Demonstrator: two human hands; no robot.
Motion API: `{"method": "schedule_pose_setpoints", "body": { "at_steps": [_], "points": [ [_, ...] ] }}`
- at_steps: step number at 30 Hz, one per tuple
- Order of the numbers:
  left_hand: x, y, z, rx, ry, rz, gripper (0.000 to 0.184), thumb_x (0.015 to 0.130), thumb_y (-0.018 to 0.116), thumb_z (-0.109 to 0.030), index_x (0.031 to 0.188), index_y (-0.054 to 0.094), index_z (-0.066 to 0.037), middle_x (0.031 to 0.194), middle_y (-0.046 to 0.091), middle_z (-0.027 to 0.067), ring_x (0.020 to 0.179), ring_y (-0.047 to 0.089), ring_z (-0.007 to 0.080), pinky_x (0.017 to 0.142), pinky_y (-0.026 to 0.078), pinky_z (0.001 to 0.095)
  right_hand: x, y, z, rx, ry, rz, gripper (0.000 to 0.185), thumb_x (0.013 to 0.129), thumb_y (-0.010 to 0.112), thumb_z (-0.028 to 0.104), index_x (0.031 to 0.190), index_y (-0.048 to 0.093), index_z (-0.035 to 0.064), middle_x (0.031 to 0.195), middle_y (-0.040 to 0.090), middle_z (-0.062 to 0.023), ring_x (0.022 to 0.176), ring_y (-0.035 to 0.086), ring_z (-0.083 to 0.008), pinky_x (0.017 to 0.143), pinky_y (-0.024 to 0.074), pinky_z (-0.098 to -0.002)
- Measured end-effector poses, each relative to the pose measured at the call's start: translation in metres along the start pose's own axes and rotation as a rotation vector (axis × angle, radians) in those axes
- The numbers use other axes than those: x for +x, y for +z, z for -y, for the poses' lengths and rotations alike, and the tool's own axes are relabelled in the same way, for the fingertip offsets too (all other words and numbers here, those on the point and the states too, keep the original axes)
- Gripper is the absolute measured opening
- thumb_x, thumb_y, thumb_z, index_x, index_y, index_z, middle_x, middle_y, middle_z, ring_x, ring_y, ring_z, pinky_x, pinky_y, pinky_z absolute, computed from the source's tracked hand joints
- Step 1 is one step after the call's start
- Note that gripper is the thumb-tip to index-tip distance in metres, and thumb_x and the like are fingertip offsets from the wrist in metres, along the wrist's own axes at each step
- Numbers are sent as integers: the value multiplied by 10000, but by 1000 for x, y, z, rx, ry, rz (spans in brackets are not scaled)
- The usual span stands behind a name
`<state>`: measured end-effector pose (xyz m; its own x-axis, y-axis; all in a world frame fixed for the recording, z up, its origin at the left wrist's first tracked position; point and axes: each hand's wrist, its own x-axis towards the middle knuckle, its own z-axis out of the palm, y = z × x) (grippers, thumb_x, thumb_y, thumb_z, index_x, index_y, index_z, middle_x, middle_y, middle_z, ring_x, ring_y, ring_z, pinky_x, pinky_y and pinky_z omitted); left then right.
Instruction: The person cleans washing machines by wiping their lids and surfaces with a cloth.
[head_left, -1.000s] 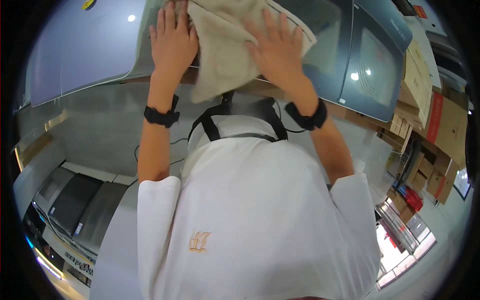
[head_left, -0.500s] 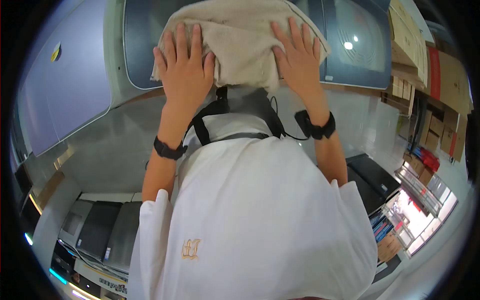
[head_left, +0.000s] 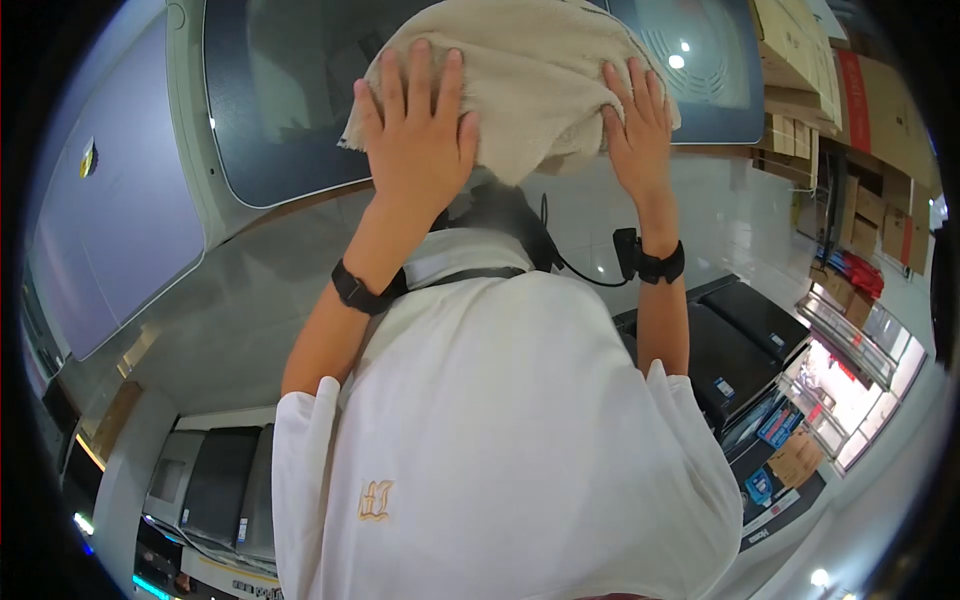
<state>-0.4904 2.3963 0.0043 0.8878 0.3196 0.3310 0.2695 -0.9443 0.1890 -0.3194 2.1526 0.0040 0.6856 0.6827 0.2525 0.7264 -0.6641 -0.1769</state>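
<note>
Head view. The beige cloth [head_left: 530, 80] lies beneath and between the left fingers [head_left: 419, 85] and right fingers [head_left: 640, 90]. Both sets of fingers are released: extended, spread and laid on the fabric, with no pinch. The pressure applied cannot be determined. The supporting dark glossy panel [head_left: 265, 145] is exposed outward of the left fingers. Folds run just beside the right thumb; a pointed flap hangs toward the body, between the two sets.

Recommended handling: lay both palms flat so that load spreads evenly. Smooth the folds beside the right thumb; tuck the flap inward from between the fingers. Caution: the outermost fingers sit near the cloth's side edges; avoid overrunning them.
</note>
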Motion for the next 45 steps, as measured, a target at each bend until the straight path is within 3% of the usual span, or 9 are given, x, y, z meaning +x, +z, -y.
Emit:
{"method": "schedule_pose_setpoints", "body": {
  "at_steps": [6,11,17,20,29,32,39,42,45],
  "points": [
    [6,1,-7,-15,36,14,632,957,622,-361,1551,531,-163,1642,440,136,1528,365,410,1216,264,649,16,14,75,-163,-10,29,551,993,614,329,1540,565,281,1649,408,-213,1525,346,-480,1185,254,-731],
    [-12,-14,20,-22,32,88,614,949,610,-263,1543,541,-126,1652,449,82,1547,371,324,1249,253,583,18,15,139,70,-44,-39,553,940,679,306,1488,613,282,1618,465,-176,1514,381,-443,1190,272,-702],
    [-20,-33,14,-34,29,166,775,894,714,-384,1595,479,-152,1690,375,137,1571,305,398,1248,247,619,-2,7,84,90,-44,-42,581,928,705,303,1499,603,283,1604,504,-89,1495,427,-372,1218,283,-624],
    [-17,-32,7,-47,51,172,923,779,833,-418,1597,479,-178,1695,363,140,1559,316,417,1241,261,623,-9,2,45,74,15,-83,590,936,689,281,1518,585,277,1602,507,-92,1497,423,-383,1223,275,-622],
    [-18,-11,1,-56,97,-5,980,639,914,-388,1534,553,-214,1637,449,121,1513,387,415,1221,303,628,-10,5,83,43,-38,-27,612,896,682,209,1503,600,195,1644,409,-200,1511,355,-474,1194,231,-721],
    [-16,-15,2,22,114,44,930,626,910,-362,1488,599,-205,1632,461,114,1511,396,403,1219,313,622,-15,2,92,122,-126,57,589,897,691,223,1479,616,176,1643,411,-199,1518,351,-470,1207,222,-713],
    [-11,-15,2,2,142,-44,453,860,689,-218,1310,715,-177,1532,582,101,1451,491,390,1219,329,602,15,-25,86,234,-200,214,534,907,700,241,1431,644,159,1648,414,-178,1551,328,-429,1256,193,-648],
    [-15,-12,3,-40,108,-41,543,772,792,-273,1296,716,-154,1599,525,93,1498,442,370,1243,305,581,12,-22,86,276,-202,291,500,960,585,146,1458,623,129,1687,375,-172,1582,269,-434,1255,150,-661],
    [-21,-9,5,9,102,-78,467,816,745,-267,1270,723,-159,1580,542,90,1493,453,351,1240,317,564,5,-5,80,228,-252,262,504,974,568,166,1473,607,108,1695,365,-174,1595,247,-427,1259,134,-658]
  ]
}}
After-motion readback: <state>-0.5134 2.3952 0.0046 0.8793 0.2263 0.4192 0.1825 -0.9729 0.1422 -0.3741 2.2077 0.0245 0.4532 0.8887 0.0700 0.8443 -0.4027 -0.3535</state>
